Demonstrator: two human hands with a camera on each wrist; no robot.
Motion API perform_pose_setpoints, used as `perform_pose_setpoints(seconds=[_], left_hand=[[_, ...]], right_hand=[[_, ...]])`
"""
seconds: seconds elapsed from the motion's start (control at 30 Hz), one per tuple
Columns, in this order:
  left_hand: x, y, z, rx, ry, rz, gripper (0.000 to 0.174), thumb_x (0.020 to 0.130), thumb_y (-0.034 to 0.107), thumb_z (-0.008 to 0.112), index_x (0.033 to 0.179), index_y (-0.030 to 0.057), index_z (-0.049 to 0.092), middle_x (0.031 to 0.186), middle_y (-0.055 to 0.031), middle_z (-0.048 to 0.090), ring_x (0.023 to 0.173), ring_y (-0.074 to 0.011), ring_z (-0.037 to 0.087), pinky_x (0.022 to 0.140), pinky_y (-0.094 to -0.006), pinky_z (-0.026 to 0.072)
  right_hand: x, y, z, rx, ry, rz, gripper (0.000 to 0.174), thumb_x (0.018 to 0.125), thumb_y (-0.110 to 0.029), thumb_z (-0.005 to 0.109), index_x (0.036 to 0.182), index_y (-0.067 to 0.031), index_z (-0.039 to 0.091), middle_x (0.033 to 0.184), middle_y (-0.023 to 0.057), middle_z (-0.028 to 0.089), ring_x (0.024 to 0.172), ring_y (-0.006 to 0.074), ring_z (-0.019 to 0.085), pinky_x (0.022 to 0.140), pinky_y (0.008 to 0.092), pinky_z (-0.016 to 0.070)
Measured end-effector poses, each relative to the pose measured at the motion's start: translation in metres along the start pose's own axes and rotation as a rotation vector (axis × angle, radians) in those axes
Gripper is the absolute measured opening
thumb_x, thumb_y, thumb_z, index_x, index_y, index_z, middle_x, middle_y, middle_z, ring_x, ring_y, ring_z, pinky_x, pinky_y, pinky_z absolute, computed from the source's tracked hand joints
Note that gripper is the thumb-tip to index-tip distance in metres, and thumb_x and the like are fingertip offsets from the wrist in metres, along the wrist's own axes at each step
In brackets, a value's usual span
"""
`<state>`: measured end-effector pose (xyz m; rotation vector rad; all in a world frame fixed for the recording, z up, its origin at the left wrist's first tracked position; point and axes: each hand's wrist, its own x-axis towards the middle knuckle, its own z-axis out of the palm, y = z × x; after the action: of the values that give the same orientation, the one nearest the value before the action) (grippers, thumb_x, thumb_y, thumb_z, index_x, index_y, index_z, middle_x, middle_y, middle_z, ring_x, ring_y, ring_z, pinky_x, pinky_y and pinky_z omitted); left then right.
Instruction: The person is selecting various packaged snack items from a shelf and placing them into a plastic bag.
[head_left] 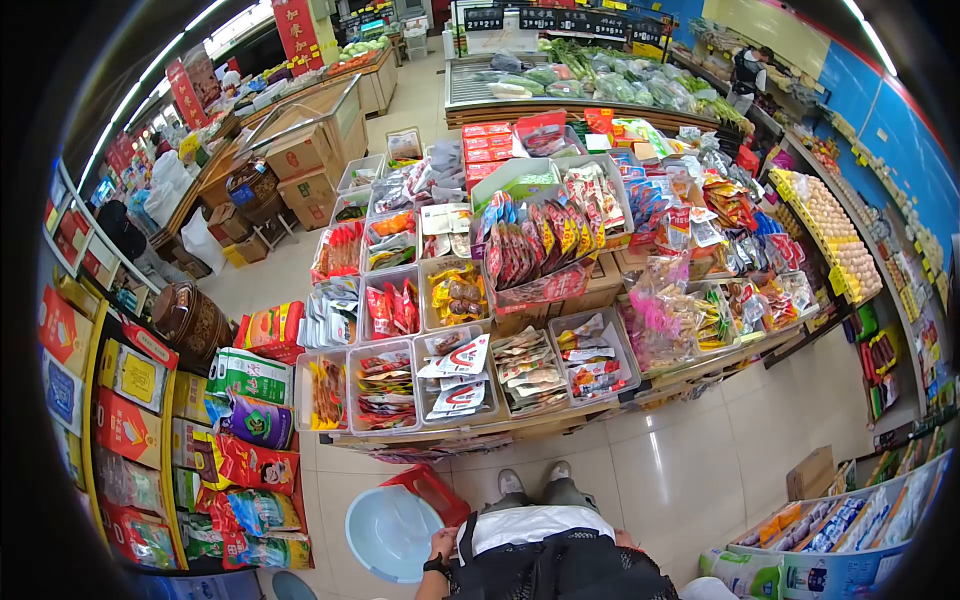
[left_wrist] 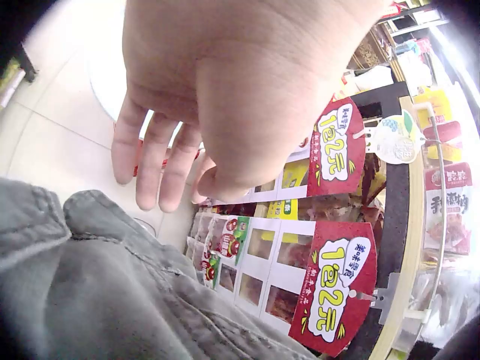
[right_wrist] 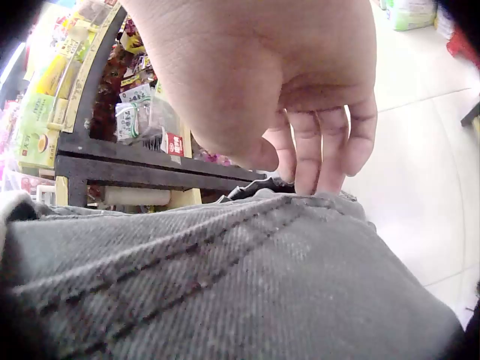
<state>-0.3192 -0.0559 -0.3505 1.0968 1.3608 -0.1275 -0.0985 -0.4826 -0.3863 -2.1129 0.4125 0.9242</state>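
Observation:
The person's left hand (head_left: pixel 443 543) hangs beside the white top (head_left: pixel 540 524), a dark band on its wrist. In the left wrist view that hand (left_wrist: pixel 217 97) has loosely bent, slightly spread fingers and holds nothing, above grey trousers (left_wrist: pixel 135 277). The right hand (head_left: pixel 624 540) is barely visible at the other side of the top. In the right wrist view the right hand (right_wrist: pixel 277 90) hangs by the grey trousers (right_wrist: pixel 225 277), fingers relaxed and holding nothing; whether the fingertips touch the cloth, I cannot tell.
A display table with bins of packaged snacks (head_left: pixel 457 370) stands in front. A blue basin (head_left: pixel 392 534) and a red stool (head_left: pixel 436 492) are on the floor at left. Stacked bags (head_left: pixel 258 465) line the left, an egg rack (head_left: pixel 826 232) the right. Red price signs (left_wrist: pixel 334 289) hang on the table's front.

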Motion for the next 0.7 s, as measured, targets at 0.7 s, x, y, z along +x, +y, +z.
perform_pose_setpoints(seconds=[0.7], left_hand=[[0.030,-0.023,0.064,0.086,0.027,0.112,0.023,0.095,0.012,0.050,0.103,0.0018,0.069,0.090,-0.0066,0.070,0.076,-0.0149,0.063,0.070,-0.0278,0.0496]], right_hand=[[0.076,-0.041,-0.053,0.243,-0.145,0.050,0.023,0.089,-0.015,0.060,0.097,0.0027,0.072,0.082,0.0103,0.070,0.069,0.0197,0.067,0.061,0.0332,0.0541]])
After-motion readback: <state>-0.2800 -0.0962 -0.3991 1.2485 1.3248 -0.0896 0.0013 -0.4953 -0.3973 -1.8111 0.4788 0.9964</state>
